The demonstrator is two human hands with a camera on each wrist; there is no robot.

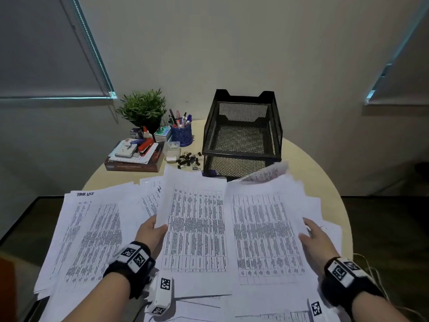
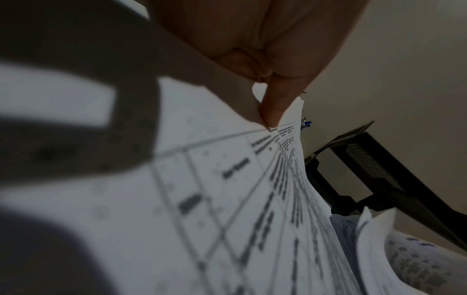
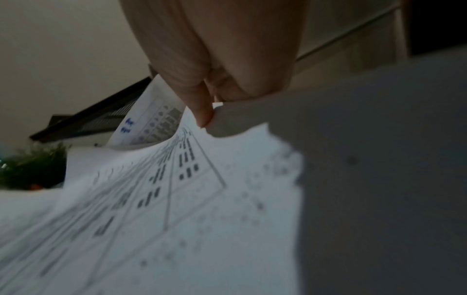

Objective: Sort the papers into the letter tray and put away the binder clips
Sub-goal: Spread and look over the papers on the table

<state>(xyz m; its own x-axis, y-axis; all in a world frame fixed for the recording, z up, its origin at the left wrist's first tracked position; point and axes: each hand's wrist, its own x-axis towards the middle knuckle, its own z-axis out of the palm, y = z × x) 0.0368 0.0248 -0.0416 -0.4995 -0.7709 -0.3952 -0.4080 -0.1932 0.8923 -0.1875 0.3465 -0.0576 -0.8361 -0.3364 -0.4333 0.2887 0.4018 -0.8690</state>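
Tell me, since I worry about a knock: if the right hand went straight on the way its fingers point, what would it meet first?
Probably the letter tray. The right hand, gripping a sheet, points up-table and slightly left, over loose papers; depth is unclear, so it might pass the tray's right side.

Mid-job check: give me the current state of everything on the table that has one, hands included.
Left hand: pinching a printed sheet by its left edge.
Right hand: pinching another sheet by its right edge.
Letter tray: upper tier empty; lower tier's contents hidden.
Binder clips: loose pile on the table, not put away.
Remaining papers: spread unsorted across the table.
Pen cup: upright, full of pens.
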